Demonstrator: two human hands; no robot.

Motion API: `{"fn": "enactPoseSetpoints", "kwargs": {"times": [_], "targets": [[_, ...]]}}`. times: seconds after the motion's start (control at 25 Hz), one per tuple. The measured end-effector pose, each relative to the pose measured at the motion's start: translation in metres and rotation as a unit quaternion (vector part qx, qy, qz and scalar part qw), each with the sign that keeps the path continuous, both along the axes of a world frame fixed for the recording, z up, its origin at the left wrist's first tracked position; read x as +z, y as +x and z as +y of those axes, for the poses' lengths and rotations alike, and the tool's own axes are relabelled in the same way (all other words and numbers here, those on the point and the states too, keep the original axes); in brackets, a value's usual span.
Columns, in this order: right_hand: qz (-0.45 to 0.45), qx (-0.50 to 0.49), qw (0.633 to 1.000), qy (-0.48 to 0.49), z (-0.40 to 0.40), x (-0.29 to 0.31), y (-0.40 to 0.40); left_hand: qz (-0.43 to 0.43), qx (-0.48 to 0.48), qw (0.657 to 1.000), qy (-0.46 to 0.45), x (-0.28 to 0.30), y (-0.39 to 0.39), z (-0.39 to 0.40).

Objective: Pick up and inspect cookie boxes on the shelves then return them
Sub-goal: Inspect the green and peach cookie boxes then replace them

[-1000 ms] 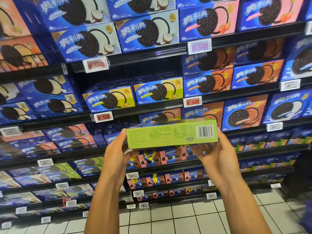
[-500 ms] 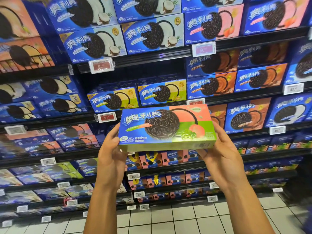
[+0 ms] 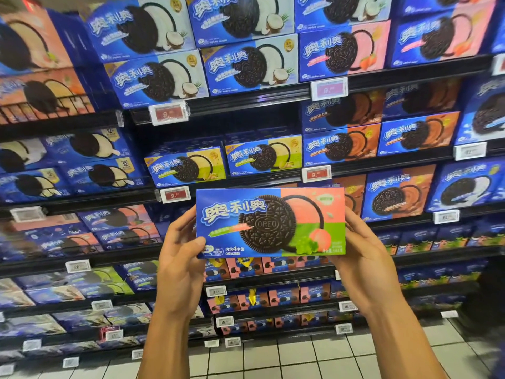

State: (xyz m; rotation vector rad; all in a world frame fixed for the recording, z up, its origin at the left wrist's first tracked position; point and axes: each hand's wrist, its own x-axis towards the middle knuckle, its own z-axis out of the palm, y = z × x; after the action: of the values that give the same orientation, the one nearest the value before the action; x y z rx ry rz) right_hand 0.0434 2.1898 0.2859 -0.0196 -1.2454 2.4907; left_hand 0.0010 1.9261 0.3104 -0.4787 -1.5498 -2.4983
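A person stands before supermarket shelves, holding one cookie box up in both bare hands.

A second ago the box showed its narrow green side panel with a barcode. It has since been rolled toward the camera, so its printed front now faces the viewer squarely. This suggests the inspection is well along, with the return to the shelf still to come.

The left hand (image 3: 181, 258) grips the box's left end, thumb pressed on the lower left corner of the front, fingers curled behind. Between the hands is the rectangular cardboard cookie box (image 3: 270, 222), blue on its left half, pink and green on its right, with a dark sandwich cookie pictured in the middle. It is level, held in the air in front of the middle shelves and touching none of them. The right hand (image 3: 366, 258) grips the right end, fingers wrapped behind the box.

Around it, from left to right: blue boxes with ice-cream-bar pictures (image 3: 90, 160), blue boxes with coconut pictures (image 3: 158, 75) above, a white and red shelf price tag (image 3: 175, 193) just left of the held box, blue and orange boxes (image 3: 341, 146), and blue and brown boxes (image 3: 396, 195) at right. Small pink cartons (image 3: 273, 265) sit on the lower shelf directly behind the box. White floor tiles (image 3: 314, 356) show at the bottom.

The held box hides the shelf space behind it, so its own slot cannot be made out. Packed rows on either side leave little slack for sliding it back.
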Motion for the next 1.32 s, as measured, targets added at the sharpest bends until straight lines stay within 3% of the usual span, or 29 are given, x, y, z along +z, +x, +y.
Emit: {"fn": "enactPoseSetpoints", "kwargs": {"times": [0.36, 0.56, 0.68, 0.84, 1.32], "targets": [[0.009, -0.017, 0.998, 0.053, 0.002, -0.001, 0.001, 0.042, 0.007, 0.996, -0.077, 0.002, 0.005, 0.0], [0.022, -0.13, 0.967, 0.218, 0.004, 0.003, 0.007, 0.059, 0.06, 0.983, -0.164, -0.001, 0.003, -0.001], [0.075, -0.157, 0.959, 0.226, 0.006, 0.005, 0.009, 0.089, 0.09, 0.974, -0.186, -0.003, 0.003, 0.006], [0.095, -0.175, 0.953, 0.227, 0.006, 0.002, 0.007, 0.13, 0.128, 0.972, -0.146, 0.003, 0.003, 0.013], [0.085, -0.183, 0.963, 0.177, 0.008, -0.011, -0.003, 0.108, 0.127, 0.973, -0.162, 0.004, 0.005, 0.016]]}}
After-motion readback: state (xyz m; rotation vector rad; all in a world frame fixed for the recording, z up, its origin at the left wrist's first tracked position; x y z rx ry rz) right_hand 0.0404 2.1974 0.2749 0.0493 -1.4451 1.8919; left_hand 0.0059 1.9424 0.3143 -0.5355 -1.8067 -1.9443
